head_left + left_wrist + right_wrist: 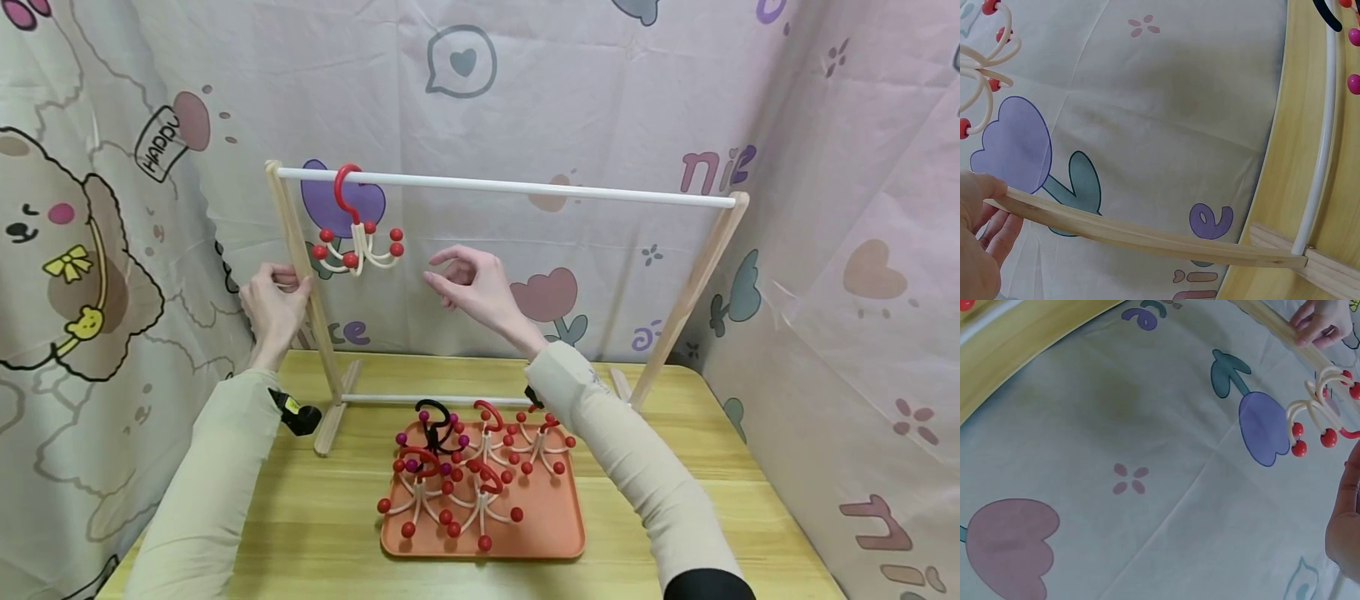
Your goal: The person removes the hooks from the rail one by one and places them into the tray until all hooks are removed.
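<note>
My left hand (273, 307) pinches the left wooden post (321, 333) of a rack; in the left wrist view the thumb lies above the post (1116, 230) and the fingers below it. From the left end of the white top rod (510, 186) hangs a cream multi-armed hanger (358, 242) with a red hook and red balls on its tips. My right hand (480, 287) is in the air right of this hanger, fingers loosely bent, holding nothing. In the right wrist view it sits at the right edge, near the hanger (1316, 415).
On the wooden table (637, 500), an orange tray (551, 533) holds several red-hooked hangers (483, 500) and one black hanger (432, 433) with magenta balls. A white lower bar (390, 399) crosses behind the tray. Printed cloth (465, 125) surrounds the table's back and sides.
</note>
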The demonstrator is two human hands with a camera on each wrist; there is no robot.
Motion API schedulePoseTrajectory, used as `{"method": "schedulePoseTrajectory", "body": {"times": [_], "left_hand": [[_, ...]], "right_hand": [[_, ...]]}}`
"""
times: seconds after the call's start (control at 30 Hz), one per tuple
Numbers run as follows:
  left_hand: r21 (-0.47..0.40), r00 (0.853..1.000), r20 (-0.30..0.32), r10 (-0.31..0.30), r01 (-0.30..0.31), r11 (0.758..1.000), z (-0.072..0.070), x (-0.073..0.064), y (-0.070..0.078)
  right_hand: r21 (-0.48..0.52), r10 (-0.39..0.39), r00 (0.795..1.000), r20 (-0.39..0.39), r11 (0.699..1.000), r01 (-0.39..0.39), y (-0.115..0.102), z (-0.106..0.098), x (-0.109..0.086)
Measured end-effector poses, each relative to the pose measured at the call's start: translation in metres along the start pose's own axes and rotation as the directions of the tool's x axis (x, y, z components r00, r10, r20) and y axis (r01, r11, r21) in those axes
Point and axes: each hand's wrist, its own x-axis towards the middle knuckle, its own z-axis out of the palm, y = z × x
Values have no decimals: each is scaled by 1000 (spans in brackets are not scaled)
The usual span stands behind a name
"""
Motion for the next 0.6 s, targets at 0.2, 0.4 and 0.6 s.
{"method": "schedulePoseTrajectory", "body": {"times": [0.2,0.4,0.6], "left_hand": [[9,1000,2,-6,6,1000,-1,0,-1],[15,1000,4,-1,1,1000,-1,0,-1],[15,1000,8,2,-2,1000,-1,1,0]], "right_hand": [[44,20,999,-34,999,-18,-7,15,19],[97,24,998,-53,995,-19,-15,31,40],[144,46,996,-70,989,-36,-23,45,57]]}}
